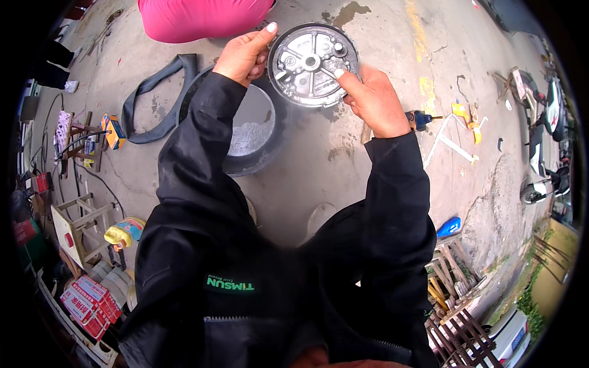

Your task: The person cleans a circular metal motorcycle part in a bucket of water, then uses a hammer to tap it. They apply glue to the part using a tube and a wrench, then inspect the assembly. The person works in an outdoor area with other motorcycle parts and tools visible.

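Up in front of me, both hands hold a round metal brake hub plate (pixel 297 81) with a dark rim, raised ribs and a hole at its centre. My left hand (pixel 245 56) is closed at its left edge, thumb raised along the rim. My right hand (pixel 375 101) grips the right side, thumb pressed on the ribbed face and fingers tucked behind. Below the plate, partly behind my left forearm, a black round tub (pixel 265 161) stands on the ground with liquid in it. A grey rubber inner tube (pixel 130 116) lies left of the tub.
At the top is a pink rounded shape (pixel 202 18), perhaps clothing. A power drill (pixel 421 119) and a white metal frame (pixel 451 147) lie to the right, a blue bottle (pixel 449 227) nearer. Left are a stool (pixel 70 230) and a yellow jug (pixel 126 232); scooters (pixel 540 147) stand far right.
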{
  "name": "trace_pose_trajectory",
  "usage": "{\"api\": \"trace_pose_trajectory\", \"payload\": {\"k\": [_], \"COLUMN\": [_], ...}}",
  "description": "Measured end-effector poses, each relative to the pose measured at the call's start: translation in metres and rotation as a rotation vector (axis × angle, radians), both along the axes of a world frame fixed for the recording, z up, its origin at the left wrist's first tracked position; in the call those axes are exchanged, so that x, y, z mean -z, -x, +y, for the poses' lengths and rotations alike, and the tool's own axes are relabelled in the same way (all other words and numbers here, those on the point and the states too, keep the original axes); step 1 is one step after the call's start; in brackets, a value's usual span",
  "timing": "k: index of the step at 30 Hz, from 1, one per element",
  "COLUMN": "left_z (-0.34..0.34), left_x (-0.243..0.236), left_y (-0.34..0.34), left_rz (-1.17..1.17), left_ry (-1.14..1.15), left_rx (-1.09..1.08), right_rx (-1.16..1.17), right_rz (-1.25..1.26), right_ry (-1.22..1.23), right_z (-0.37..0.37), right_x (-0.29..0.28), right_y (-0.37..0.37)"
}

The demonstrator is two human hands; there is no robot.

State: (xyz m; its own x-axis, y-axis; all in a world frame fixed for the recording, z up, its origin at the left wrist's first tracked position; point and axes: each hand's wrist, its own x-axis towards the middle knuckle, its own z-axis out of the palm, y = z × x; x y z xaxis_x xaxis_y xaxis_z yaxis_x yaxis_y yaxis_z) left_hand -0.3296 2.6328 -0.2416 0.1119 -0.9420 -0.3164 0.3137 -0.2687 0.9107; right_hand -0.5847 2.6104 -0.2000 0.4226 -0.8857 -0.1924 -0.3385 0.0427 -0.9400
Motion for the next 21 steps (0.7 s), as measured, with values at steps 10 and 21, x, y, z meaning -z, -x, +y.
{"api": "trace_pose_trajectory", "payload": {"k": [10,21], "left_z": [0.021,-0.002], "left_x": [-0.019,0.012], "left_y": [0.067,0.028], "left_rz": [-0.229,-0.472], "left_ry": [0.086,0.006], "left_rx": [0.071,-0.114], "right_rx": [0.573,0.649], "right_rz": [-0.469,-0.332], "right_ry": [-0.279,-0.269], "right_z": [-0.012,-0.053], "right_x": [-0.004,0.033], "right_y": [0.009,0.056]}}
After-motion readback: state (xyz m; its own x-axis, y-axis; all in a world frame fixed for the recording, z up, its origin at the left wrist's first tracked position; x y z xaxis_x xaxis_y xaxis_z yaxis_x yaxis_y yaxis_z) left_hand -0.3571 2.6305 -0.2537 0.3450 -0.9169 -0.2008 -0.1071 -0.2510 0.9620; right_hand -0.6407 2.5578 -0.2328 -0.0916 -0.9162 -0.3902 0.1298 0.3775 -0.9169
